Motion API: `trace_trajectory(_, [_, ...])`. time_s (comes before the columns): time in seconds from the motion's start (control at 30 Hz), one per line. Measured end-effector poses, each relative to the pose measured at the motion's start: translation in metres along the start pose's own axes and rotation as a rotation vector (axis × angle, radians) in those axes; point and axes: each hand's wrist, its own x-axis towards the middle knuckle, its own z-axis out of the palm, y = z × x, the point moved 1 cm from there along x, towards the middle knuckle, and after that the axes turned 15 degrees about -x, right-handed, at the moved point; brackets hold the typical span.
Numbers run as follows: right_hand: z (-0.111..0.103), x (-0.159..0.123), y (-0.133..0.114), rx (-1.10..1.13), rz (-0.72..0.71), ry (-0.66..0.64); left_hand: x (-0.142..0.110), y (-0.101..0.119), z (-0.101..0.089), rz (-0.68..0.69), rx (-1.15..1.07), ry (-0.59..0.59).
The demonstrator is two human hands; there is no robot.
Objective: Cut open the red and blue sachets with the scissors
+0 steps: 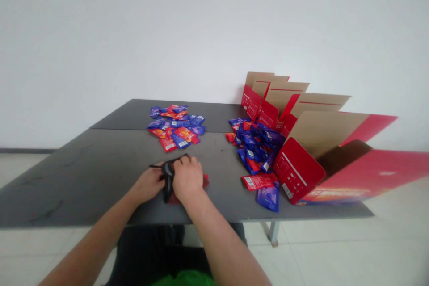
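At the near middle of the table, my two hands are close together around a black item (168,182) with a rounded knob-like part and a dark strap or tab sticking out to the left. My left hand (147,184) grips its left side, fingers partly hidden behind it. My right hand (188,178) is closed over its right side, fingers curled down at the far edge. Under the right hand shows a reddish-brown flat piece (174,199), with a bit of bright red at its right. The exact kind of this item cannot be made out.
Red and purple packets (181,133) lie spread beyond my hands. A larger heap of packets (254,143) sits to the right, against a row of open red cartons (298,170) with raised flaps. The dark table (100,178) ends close to my body; a white wall stands behind.
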Motion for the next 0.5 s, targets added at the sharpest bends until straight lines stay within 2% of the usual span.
trace_trajectory(0.03, [0.004,-0.001,-0.001,0.005,-0.004,-0.021,0.000,0.000,0.000,0.001,0.004,0.002])
trace_trajectory(0.1, [0.009,-0.006,0.011,0.001,0.013,-0.046,0.000,-0.001,0.000,0.008,0.002,0.013])
trace_trajectory(0.23, [0.005,-0.024,0.065,-0.064,0.134,-0.082,-0.002,-0.003,0.002,0.020,-0.028,0.041])
trace_trajectory(0.3, [-0.002,-0.039,0.085,-0.107,0.196,-0.085,-0.003,-0.003,0.004,0.014,-0.026,0.036])
trace_trajectory(0.4, [-0.007,-0.070,0.091,-0.099,0.252,-0.032,-0.003,-0.004,0.002,0.008,-0.016,0.012])
trace_trajectory(0.5, [-0.007,-0.101,0.087,-0.018,0.340,0.048,0.001,-0.006,-0.010,0.028,-0.022,-0.105])
